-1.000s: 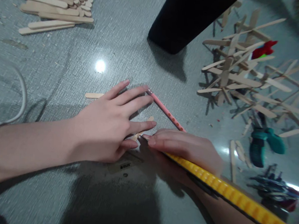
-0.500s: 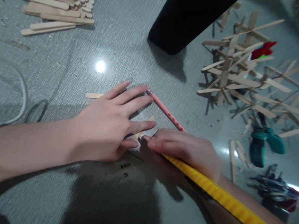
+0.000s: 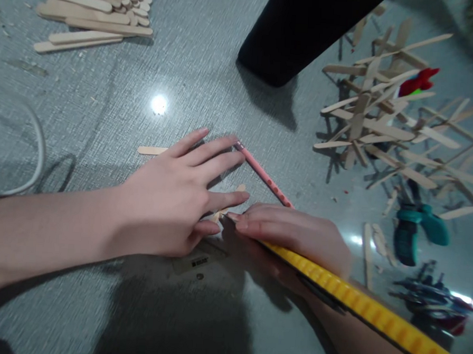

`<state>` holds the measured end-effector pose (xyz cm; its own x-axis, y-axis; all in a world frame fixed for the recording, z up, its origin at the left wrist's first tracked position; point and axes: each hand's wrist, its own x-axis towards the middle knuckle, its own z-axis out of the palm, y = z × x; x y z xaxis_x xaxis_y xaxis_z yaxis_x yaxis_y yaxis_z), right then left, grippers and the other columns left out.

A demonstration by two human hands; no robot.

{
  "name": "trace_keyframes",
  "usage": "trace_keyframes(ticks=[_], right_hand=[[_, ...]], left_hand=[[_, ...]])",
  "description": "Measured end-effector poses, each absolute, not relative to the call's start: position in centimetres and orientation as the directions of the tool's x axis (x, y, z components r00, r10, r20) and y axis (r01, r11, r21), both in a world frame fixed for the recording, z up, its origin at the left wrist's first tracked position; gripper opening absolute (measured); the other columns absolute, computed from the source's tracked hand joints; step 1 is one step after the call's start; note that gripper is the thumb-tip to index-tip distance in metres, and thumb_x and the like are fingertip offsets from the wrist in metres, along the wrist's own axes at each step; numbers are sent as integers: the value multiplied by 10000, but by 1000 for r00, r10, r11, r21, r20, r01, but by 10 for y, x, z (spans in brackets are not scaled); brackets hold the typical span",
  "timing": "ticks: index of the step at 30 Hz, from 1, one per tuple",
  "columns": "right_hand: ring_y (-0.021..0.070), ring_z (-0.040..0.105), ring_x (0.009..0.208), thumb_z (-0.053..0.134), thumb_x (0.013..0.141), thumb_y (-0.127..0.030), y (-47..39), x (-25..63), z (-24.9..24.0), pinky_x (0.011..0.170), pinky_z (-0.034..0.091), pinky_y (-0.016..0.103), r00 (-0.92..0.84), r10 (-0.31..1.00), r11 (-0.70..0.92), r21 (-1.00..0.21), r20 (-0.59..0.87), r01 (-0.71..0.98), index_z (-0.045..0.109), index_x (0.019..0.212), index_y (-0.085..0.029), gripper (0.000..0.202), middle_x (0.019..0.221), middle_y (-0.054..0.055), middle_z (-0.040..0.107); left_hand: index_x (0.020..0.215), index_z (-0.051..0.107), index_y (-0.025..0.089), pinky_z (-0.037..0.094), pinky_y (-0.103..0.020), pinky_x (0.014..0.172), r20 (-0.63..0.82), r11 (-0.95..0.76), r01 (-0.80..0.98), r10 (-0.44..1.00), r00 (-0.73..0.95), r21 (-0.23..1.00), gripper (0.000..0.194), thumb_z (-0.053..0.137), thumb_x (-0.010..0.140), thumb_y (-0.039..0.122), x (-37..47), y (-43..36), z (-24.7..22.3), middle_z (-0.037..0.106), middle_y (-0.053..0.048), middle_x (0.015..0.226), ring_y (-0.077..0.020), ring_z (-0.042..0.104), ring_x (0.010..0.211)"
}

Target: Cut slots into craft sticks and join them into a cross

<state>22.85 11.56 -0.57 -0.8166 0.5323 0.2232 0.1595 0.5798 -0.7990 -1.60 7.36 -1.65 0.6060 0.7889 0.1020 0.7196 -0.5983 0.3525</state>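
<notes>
The pink pencil (image 3: 262,172) lies slantwise on the grey tabletop (image 3: 117,107). Just left of the pencil, the left hand (image 3: 172,192) lies palm down, its fingers fanned wide. The ring fingertip meets the pencil's far end and covers its very tip; the middle fingertip sits just beside the shaft. Thumb and index finger stand a small gap apart over a slanting craft stick (image 3: 217,216), which is left of the pencil's near part; one end pokes out beyond the index finger, and a pale bit shows between finger and thumb.

Just below the pencil, the right hand (image 3: 293,233) is closed around a yellow cutter (image 3: 349,295), its fingertips bunched near the dark point. That point is aimed at the stick, right by it; whether they touch cannot be told. The knuckles hide the pencil's near end.

Another craft stick (image 3: 152,151) shows left of the pencil, partly under the left hand. Well to the pencil's upper left is a pile of craft sticks (image 3: 90,16); well to its right, a framework of crossed sticks (image 3: 368,123), with teal-handled pliers (image 3: 407,236) lower down.
</notes>
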Motion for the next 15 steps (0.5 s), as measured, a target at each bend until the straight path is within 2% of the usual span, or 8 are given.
trace_keyframes(ticks=[5, 10, 15], right_hand=[[136, 816, 826, 644, 948, -28, 112, 227, -5, 834, 663, 198, -790, 557, 591, -790, 254, 164, 663, 1072, -275, 278, 881, -13, 812], [141, 779, 857, 673, 909, 15, 113, 231, -9, 850, 652, 249, -818, 515, 561, -822, 257, 94, 680, 1098, -220, 302, 896, 29, 783], [150, 779, 834, 679, 893, 32, 114, 232, -11, 830, 659, 263, -808, 522, 558, -826, 274, 80, 696, 1093, -213, 317, 884, 33, 774]], left_hand=[[1486, 646, 279, 223, -633, 1360, 79, -591, 730, 793, 604, 343, 543, 645, 990, 501, -16, 74, -16, 487, -83, 1690, -390, 299, 1661], [1472, 667, 261, 256, -651, 1344, 95, -599, 727, 789, 607, 336, 564, 699, 971, 519, -17, 73, -16, 500, -138, 1674, -403, 319, 1651], [1494, 646, 262, 235, -644, 1353, 90, -592, 726, 793, 603, 348, 557, 677, 991, 500, -17, 74, -16, 476, -138, 1693, -393, 303, 1660]])
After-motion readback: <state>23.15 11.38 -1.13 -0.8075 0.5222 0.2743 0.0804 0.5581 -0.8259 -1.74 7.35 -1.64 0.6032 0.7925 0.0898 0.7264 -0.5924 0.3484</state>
